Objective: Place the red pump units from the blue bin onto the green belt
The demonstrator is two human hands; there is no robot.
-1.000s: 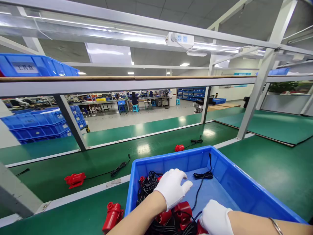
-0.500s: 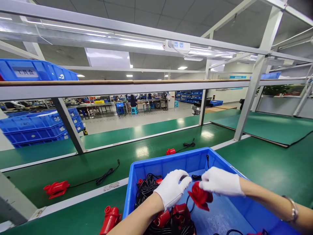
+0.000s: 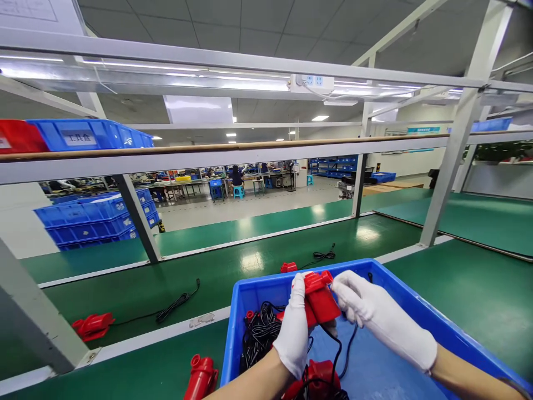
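Observation:
My left hand, in a white glove, is wrapped round a red plastic housing with a short round spout, lifted above the blue bin. From the housing a black cable hangs down into the bin. Beside the spout, my gloved right hand has its fingers curled together; whatever they may pinch is hidden. In the bin's left part lie coiled black cables and more red housings.
Outside the bin, a red housing lies at its left. Two more, a far-left housing and a back housing, lie with their cables on the green bench. Metal posts and a shelf stand across the bench.
The red housing has come up from the bin and passed from my right hand into my left. My right hand has shifted to its spout side. The view has turned slightly left.

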